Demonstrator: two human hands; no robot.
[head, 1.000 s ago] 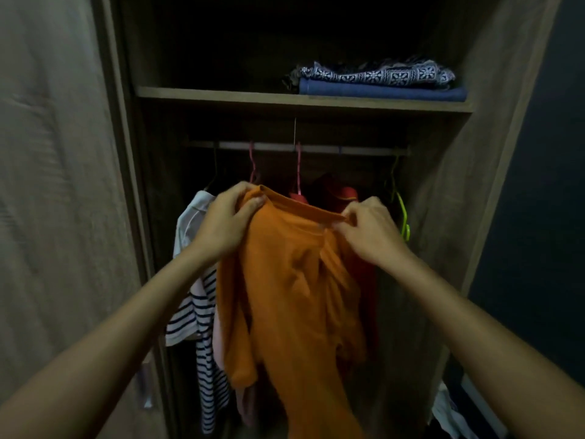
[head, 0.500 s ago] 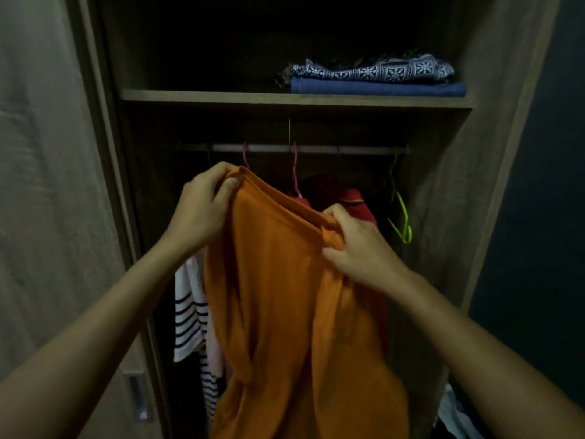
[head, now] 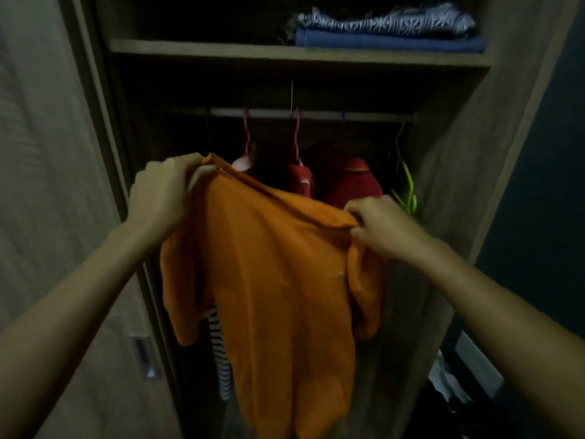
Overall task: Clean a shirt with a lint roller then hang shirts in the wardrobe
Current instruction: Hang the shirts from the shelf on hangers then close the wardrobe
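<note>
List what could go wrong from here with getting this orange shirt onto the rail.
1. The orange shirt is held only by the left hand and right hand pinching its top edge; no hanger shows inside it, so it may slip if one grip loosens.
2. The rail already carries red garments close together, so squeezing it in could knock them.
3. The green hanger hangs empty at the far right, an awkward reach.

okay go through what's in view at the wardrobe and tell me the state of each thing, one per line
orange shirt: held up by its top edge, hanging loose, not on a hanger
left hand: grips the shirt's upper left edge
right hand: pinches the upper right edge
red shirts: hung on the rail
green hanger: bare
folded clothes: stacked on the shelf
</note>
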